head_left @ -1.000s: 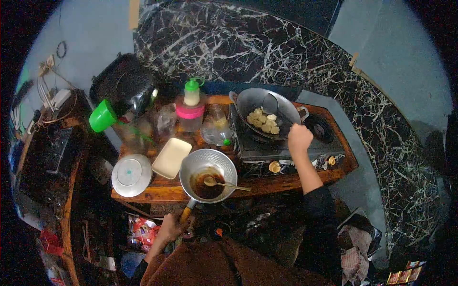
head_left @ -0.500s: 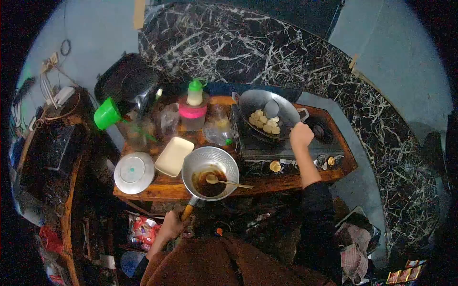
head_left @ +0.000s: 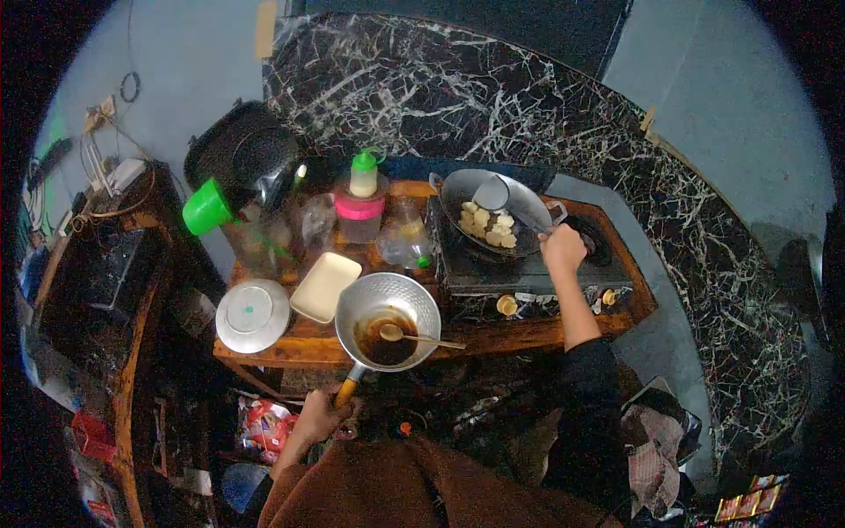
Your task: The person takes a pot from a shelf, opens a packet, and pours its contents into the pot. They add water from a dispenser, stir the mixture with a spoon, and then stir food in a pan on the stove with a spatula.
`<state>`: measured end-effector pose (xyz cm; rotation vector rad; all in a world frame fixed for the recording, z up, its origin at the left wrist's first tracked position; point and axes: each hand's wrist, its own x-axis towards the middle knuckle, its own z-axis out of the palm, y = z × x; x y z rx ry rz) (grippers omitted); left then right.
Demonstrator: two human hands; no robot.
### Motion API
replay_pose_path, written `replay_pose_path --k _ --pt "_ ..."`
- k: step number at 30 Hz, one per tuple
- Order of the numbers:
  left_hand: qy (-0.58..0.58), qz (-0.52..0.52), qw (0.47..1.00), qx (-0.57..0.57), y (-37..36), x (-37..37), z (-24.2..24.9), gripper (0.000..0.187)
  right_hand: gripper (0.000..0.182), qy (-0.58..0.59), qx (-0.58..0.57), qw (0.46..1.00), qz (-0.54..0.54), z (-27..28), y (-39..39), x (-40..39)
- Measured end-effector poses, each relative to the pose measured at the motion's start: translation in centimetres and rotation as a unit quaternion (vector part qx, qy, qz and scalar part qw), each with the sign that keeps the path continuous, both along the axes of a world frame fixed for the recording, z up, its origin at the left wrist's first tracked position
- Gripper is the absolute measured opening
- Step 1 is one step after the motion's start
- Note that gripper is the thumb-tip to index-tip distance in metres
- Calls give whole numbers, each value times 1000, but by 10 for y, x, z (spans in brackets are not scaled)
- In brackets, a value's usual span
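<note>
My left hand (head_left: 321,415) is closed around the yellowish handle of a silver saucepan (head_left: 424,308). Dark brown sauce (head_left: 387,354) coats the bottom of this pan, and a wooden spoon (head_left: 393,333) lies in it with its handle over the right rim. At the stove (head_left: 475,280), my right hand (head_left: 563,250) grips a metal spatula (head_left: 491,193) by its handle. The spatula's blade is inside a wok (head_left: 532,204), just above pale chunks of food (head_left: 486,227) gathered at the left side.
Left of the saucepan are a cream tray (head_left: 326,286) and a round metal lid (head_left: 253,317). Behind stand a green-capped bottle (head_left: 363,176), a pink-rimmed container (head_left: 359,208), a plastic bag (head_left: 402,242), a green cup (head_left: 208,208) and a black basin (head_left: 242,145).
The spatula blade has shifted up and left in the wok, and my right hand has moved slightly right. My left hand still holds the saucepan in nearly the same place.
</note>
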<state>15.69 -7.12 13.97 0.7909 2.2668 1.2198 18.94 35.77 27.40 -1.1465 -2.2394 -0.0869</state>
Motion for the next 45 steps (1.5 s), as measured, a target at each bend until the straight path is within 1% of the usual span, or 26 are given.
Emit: replay_pose_path --k 1,3,5,7,9,12,13,15,17,19,21,23,25,26,27,29,31,33,34,36,38,40,42,43,45 --pt "-5 5 1000 -3 0 2 2 25 20 0 0 1000 0 3 -5 1" --pt "-10 11 1000 -5 -1 4 2 25 18 -33 36 998 37 7 -16 1" --pt "21 3 1000 0 -3 4 0 26 17 -37 59 997 42 1 -16 -3" --pt "11 6 1000 9 -4 4 -3 26 16 -38 81 995 46 -1 -19 -5" --pt "3 10 1000 18 -4 4 -8 26 14 -48 110 992 29 1 -23 -5" --pt "4 15 999 33 -6 4 -13 27 13 -68 144 987 31 -11 -19 -11" --pt "-5 19 1000 17 -8 5 -12 27 13 -69 143 987 31 -17 -17 -14" --pt "-13 23 1000 2 -10 5 -14 27 14 -70 183 979 50 -26 -14 -19" --pt "40 5 999 17 -12 3 -22 28 14 -76 177 981 40 -26 -13 -18" --pt "32 15 999 4 -11 3 -15 28 14 -84 172 981 31 -22 -15 -19" --pt "17 20 1000 -11 -12 6 -13 28 14 -129 133 983 13 -20 -17 -19" --pt "-10 28 1000 -4 -11 5 -14 29 14 -123 131 984 18 -20 -15 -15" --pt "-2 32 999 10 -13 3 -31 28 14 -112 133 984 25 -12 -18 -14" --pt "4 36 999 23 -13 2 -36 28 15 -116 113 987 4 -8 -22 -11" --pt "5 36 999 24 -13 2 -32 28 15 -121 92 988 -16 -5 -26 -10" --pt "7 19 1000 5 -12 5 -18 26 15 -129 82 988 -15 -4 -28 -14" --pt "9 22 1000 8 -12 7 -18 26 16 -137 70 988 -16 -8 -25 -14" --pt "13 29 999 15 -12 7 -19 25 16 -103 -7 994 -31 -11 -19 -17" --pt "5 23 999 28 -12 8 -21 25 16 -101 -5 994 -30 -9 -20 -16" --pt "-2 20 999 41 -13 8 -20 25 17 -45 -59 996 -45 -8 -24 -13" --pt "17 27 999 31 -14 13 -13 24 18 -40 -64 996 -42 -8 -20 -16" --pt "2 31 999 17 -12 17 5 24 19 -36 -71 996 -43 -6 -22 -17" --pt "-12 32 999 3 -10 18 10 23 20 -25 -39 999 -16 -3 -28 -15" --pt "-8 39 999 14 -10 19 9 23 20 -24 -39 999 -17 -3 -29 -14" --pt "-3 47 999 26 -10 20 9 23 18 -22 2 1000 13 -2 -32 -11"
